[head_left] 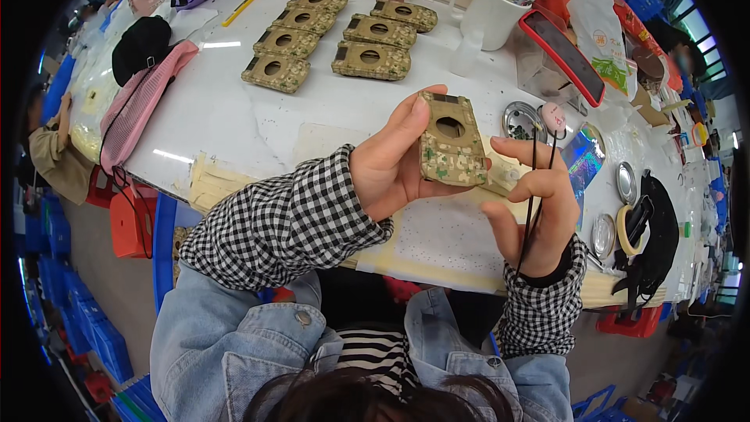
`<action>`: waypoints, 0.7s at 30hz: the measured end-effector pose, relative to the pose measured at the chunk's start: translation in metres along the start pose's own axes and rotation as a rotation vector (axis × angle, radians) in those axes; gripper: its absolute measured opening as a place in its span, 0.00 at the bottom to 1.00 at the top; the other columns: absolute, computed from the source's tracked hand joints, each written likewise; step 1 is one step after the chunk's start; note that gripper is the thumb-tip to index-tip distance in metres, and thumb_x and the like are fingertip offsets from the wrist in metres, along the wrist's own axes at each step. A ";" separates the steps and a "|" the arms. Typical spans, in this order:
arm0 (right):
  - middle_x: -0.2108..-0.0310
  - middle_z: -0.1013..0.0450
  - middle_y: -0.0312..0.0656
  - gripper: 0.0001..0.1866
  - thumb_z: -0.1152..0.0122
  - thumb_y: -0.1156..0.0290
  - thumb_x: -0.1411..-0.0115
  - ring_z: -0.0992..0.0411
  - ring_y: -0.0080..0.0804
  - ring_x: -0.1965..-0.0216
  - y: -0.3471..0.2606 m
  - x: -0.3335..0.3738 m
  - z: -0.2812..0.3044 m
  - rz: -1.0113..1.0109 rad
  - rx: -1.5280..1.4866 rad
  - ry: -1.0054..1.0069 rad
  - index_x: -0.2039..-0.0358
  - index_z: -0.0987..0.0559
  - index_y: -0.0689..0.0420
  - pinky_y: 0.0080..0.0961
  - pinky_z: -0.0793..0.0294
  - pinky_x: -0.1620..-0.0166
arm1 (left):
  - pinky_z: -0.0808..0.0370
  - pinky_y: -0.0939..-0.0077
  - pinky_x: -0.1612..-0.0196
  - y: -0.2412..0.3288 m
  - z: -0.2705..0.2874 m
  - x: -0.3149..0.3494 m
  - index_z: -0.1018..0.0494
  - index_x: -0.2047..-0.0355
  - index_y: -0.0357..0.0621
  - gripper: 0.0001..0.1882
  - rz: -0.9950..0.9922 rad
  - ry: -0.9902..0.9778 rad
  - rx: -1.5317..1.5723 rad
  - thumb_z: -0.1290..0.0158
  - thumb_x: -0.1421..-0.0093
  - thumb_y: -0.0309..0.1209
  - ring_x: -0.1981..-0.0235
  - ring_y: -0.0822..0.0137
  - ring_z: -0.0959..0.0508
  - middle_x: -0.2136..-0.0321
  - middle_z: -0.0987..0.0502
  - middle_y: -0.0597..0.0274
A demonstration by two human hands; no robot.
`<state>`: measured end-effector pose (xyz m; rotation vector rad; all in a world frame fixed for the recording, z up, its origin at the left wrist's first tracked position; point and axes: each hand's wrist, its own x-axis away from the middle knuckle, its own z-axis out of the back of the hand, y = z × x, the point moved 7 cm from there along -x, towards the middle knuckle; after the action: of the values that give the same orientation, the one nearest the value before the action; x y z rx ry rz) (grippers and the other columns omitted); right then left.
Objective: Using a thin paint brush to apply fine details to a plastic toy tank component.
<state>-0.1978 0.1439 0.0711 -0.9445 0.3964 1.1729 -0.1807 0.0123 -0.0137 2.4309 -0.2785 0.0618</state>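
In my left hand (387, 160) I hold a camouflage-painted toy tank hull (461, 156), tilted toward me, with a round hole in its top. My fingers wrap beneath it and my thumb presses its upper left edge. Close by, my right hand (547, 203) grips black tweezers (534, 168) whose two prongs stand apart and point away from me. A fingertip of that hand is near the hull's right side; whether it touches I cannot tell. Several similar hulls (292, 72) lie in a column farther left, and three more (391, 62) lie beside them.
A white mug (488, 22) and a red-cased phone (566, 59) stand far right. A round metal dish (519, 119) is beyond my right hand. Farther right lie a tape roll (625, 236) and a black bag (664, 238). A black cap (141, 51) and yellow knife (241, 8) are left.
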 end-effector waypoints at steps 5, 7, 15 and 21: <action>0.69 0.27 0.48 0.10 0.39 0.71 0.45 0.28 0.42 0.65 0.007 0.003 0.004 -0.067 -0.037 0.063 0.72 0.32 0.59 0.32 0.31 0.63 | 0.26 0.64 0.48 -0.003 0.002 -0.003 0.48 0.40 0.56 0.25 0.045 -0.006 0.054 0.74 0.33 0.51 0.46 0.50 0.31 0.46 0.35 0.49; 0.73 0.29 0.44 0.08 0.41 0.72 0.44 0.28 0.41 0.66 0.006 0.001 0.003 -0.036 -0.031 0.074 0.71 0.32 0.59 0.32 0.31 0.64 | 0.26 0.66 0.48 -0.003 0.003 -0.003 0.47 0.41 0.56 0.25 0.055 0.000 0.081 0.74 0.33 0.51 0.46 0.50 0.31 0.47 0.35 0.46; 0.72 0.28 0.46 0.08 0.44 0.70 0.42 0.29 0.40 0.67 0.006 0.003 0.002 -0.039 -0.008 0.087 0.71 0.30 0.60 0.31 0.31 0.64 | 0.23 0.69 0.50 -0.006 0.007 -0.003 0.44 0.44 0.54 0.25 0.075 0.026 0.098 0.72 0.34 0.52 0.47 0.49 0.31 0.48 0.34 0.45; 0.70 0.27 0.49 0.06 0.47 0.74 0.41 0.29 0.38 0.69 0.006 0.000 0.021 -0.101 0.040 0.152 0.70 0.26 0.63 0.28 0.31 0.64 | 0.23 0.69 0.51 -0.003 0.009 -0.006 0.38 0.48 0.48 0.24 0.077 0.032 0.204 0.67 0.34 0.51 0.48 0.49 0.29 0.51 0.32 0.42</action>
<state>-0.2070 0.1609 0.0808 -1.0106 0.4868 1.0012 -0.1864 0.0098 -0.0234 2.6182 -0.3666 0.1703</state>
